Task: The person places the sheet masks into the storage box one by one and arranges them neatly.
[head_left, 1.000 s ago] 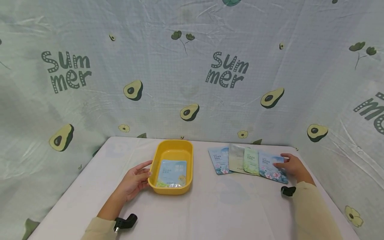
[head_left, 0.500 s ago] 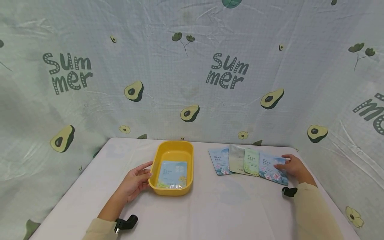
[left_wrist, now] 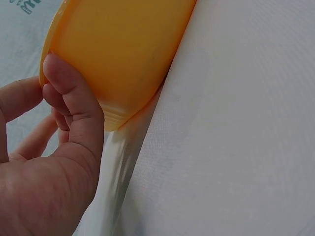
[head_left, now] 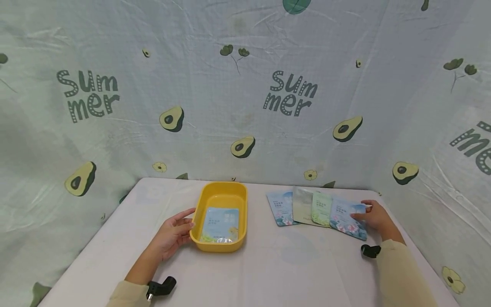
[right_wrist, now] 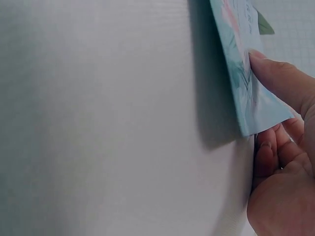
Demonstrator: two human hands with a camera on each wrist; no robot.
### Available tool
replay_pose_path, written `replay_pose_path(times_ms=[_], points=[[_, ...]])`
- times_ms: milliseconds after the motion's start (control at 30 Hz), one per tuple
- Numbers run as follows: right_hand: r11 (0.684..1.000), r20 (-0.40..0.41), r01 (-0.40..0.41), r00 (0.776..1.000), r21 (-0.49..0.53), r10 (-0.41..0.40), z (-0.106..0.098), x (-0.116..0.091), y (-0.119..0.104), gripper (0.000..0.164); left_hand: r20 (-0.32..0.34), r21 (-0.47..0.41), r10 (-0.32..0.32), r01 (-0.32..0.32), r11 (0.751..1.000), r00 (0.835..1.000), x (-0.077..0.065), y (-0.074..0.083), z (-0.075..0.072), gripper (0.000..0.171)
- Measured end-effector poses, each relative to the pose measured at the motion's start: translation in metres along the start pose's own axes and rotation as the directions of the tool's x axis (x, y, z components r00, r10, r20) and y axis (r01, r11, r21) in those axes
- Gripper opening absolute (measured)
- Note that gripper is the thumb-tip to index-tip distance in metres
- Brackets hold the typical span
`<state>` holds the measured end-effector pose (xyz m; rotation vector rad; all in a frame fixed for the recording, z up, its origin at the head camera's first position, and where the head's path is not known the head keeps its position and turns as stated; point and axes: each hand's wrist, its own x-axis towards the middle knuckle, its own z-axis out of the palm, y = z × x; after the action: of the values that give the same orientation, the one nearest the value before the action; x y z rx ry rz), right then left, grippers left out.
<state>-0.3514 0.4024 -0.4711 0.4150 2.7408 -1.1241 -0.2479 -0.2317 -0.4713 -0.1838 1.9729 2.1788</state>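
While the left hand (head_left: 172,233) pinches the rim of a smooth yellow plastic tray (head_left: 220,247) between thumb and fingers, the right hand (head_left: 376,217) grips the right edge of a glossy blue packet (head_left: 341,219) printed with pink flowers, thumb on its face and fingers curled behind. Oblong and round-cornered, the tray stands on the left half of the pale, matt tablecloth (head_left: 291,273); inside it a flat, light-blue packet (head_left: 220,224) lies towards the near end. The gripped packet ends an overlapping fan on the right, beside a pale-green packet (head_left: 321,209), a silvery-grey one and another floral blue one at the far left. Behind rises a creased cloth backdrop (head_left: 207,85) patterned with avocados. Both sleeves look plain beige, each wrist bearing a black device.
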Motion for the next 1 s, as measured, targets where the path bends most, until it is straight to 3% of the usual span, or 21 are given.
replay_pose_path(times_ms=[367,700,1000], points=[[0.998,0.018,0.041,0.999,-0.038,-0.041,0.0,-0.011,0.001,0.087,-0.005,0.003,-0.004,0.004,1.0,1.0,0.001,-0.001,0.001,0.063],[0.999,0.014,0.041,0.999,0.004,-0.041,0.002,-0.02,0.004,0.101,0.005,-0.002,-0.003,0.003,1.0,1.0,0.001,0.001,0.001,0.063],[0.999,0.006,0.028,1.0,0.045,-0.028,0.004,-0.023,0.006,0.098,0.007,-0.009,-0.008,0.008,1.0,1.0,0.001,-0.001,0.0,0.063]])
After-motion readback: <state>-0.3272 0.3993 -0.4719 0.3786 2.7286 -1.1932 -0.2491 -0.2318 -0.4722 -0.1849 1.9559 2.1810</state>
